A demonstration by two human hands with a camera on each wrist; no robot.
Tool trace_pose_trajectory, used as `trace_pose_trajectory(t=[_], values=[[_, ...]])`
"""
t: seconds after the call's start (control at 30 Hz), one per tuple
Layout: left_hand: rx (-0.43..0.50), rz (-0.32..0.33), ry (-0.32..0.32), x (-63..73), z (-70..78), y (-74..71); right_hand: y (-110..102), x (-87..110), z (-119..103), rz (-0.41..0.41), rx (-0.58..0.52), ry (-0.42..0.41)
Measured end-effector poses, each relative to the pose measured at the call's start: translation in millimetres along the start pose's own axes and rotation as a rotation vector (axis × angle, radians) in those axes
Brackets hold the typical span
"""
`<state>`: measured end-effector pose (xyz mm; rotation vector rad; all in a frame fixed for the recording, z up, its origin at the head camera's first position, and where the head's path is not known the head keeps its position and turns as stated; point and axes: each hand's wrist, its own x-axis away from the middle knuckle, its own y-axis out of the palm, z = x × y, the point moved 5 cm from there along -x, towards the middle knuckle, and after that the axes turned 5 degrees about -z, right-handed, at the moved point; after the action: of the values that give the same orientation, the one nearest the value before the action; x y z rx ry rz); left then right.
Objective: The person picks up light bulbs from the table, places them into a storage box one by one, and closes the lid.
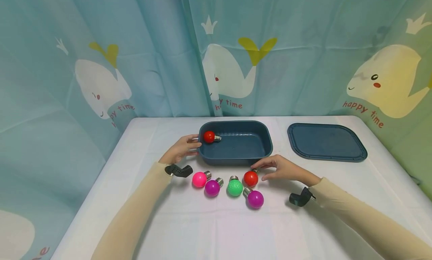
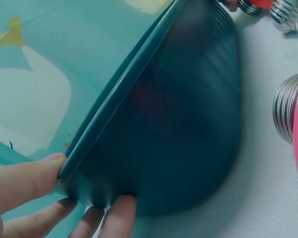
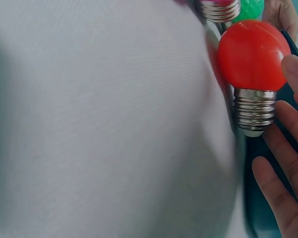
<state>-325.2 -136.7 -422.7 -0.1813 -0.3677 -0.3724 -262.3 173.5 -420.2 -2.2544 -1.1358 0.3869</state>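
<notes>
My left hand [image 1: 182,147] touched the box [image 1: 233,162] with loose fingers while my right hand [image 1: 281,169], parted and gripping nothing, flanked the near-side red bulb [image 1: 251,178], which an off-centre pinch could have rolled left.

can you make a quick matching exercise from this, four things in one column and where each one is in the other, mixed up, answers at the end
Things
1. pink bulb
2. flat dark tray
3. left hand
4. right hand

Places
A. at the left end of the container
B. leftmost bulb outside the container
C. beside the red bulb outside the container
D. lying flat, right of the container

Pairs: 1-B, 2-D, 3-A, 4-C
</notes>
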Motion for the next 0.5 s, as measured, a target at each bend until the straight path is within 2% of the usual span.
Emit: trace_pose_trajectory(t=[0.37, 0.5], values=[[0.015, -0.021, 0.022, -0.1, -0.7, 1.0, 3, -2.5, 10, 0.01, 0.013, -0.005], [0.025, -0.028, 0.029, -0.6, -1.2, 0.2, 5, -3.7, 14, 0.014, 0.016, 0.016]])
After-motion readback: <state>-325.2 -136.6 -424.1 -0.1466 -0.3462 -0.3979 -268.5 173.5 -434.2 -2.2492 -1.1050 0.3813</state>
